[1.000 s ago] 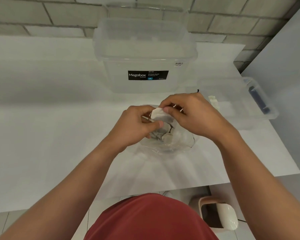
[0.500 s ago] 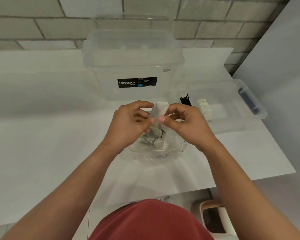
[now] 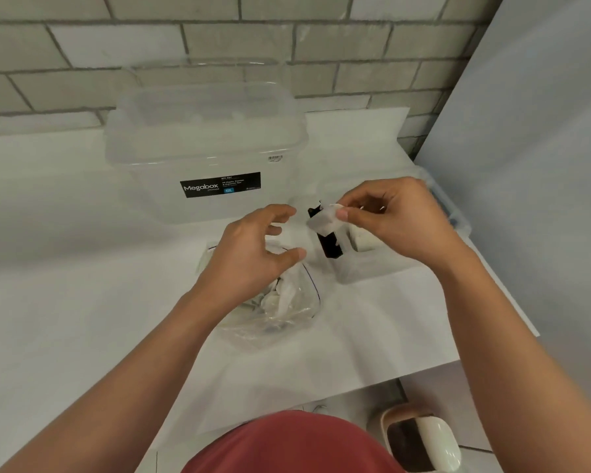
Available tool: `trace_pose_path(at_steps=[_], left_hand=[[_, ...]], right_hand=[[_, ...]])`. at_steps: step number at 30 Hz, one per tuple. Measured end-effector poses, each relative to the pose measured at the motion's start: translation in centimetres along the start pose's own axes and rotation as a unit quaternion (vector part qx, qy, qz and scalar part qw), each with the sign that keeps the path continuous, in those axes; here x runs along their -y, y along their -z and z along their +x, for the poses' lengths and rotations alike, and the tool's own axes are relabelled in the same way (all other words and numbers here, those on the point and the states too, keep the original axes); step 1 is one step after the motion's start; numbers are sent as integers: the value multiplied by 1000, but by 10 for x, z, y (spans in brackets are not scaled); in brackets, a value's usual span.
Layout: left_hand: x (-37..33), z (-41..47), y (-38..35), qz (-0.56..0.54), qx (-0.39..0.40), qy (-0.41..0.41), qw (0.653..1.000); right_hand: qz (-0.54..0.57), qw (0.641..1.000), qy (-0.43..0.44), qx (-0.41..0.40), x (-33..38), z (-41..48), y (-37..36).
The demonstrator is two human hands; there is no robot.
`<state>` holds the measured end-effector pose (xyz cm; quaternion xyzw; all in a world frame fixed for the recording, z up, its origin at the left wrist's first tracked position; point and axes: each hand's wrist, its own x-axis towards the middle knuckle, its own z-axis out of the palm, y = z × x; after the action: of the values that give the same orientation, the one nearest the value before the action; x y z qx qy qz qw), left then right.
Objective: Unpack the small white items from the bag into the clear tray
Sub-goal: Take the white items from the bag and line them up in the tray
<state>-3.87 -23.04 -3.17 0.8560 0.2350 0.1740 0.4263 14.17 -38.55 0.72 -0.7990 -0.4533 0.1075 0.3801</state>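
**Right hand pinches 1 white item beside the tray, left hand spread above the bag**

Right hand [image 3: 400,216], right of centre in the frame, pinches 1 small white item [image 3: 325,218] between thumb and forefinger, holding it in the air just left of the clear tray [image 3: 372,271]. Left hand [image 3: 249,257], at centre, holds nothing. Its fingers are spread and loosely curved above the clear plastic bag [image 3: 277,315]. Whether it touches the bag is not clear.

More white items [image 3: 284,291] lie inside the bag, and a few white pieces [image 3: 364,238] already sit in the tray, so the unpacking looks partly done.

The step in hand appears to be placing this piece. It would go well if the right hand carries the item rightward past the black object [image 3: 328,240] at the tray's left end without knocking it. The item should then be lowered beside the pieces already there and released low, since something this light may bounce or flutter. The left hand would do best steadying the bag's mouth, because the thin plastic is likely to collapse.

A Megabox storage box [image 3: 205,158] stands behind, in the upper middle of the frame.
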Motion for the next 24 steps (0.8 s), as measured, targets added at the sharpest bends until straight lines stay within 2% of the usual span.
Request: trace_pose_path(at_steps=[4, 7, 9, 11, 14, 17, 19, 24], left_hand=[[-11, 11, -28, 13, -17, -52, 998], [-15, 19, -53, 50, -7, -81, 995], [-16, 22, -69, 80, 3, -91, 993], [-18, 24, -82, 106, 3, -90, 990], [-18, 22, -93, 127, -12, -77, 989], [-16, 20, -96, 127, -20, -64, 990], [-16, 20, -96, 124, -21, -55, 991], [-19, 19, -96, 123, -24, -49, 991]], right_hand=[[-57, 996, -3, -73, -27, 12, 39], [-94, 993, -9, -76, -50, 21, 55], [-124, 991, -22, -37, -66, 28, 57], [-157, 986, -37, 43, -80, 34, 54], [-184, 962, -65, 193, -94, 42, 44], [-202, 933, -70, 289, -102, 51, 27], [-225, 923, -68, 305, -107, 58, 16], [-253, 921, -64, 288, -121, 68, 1]])
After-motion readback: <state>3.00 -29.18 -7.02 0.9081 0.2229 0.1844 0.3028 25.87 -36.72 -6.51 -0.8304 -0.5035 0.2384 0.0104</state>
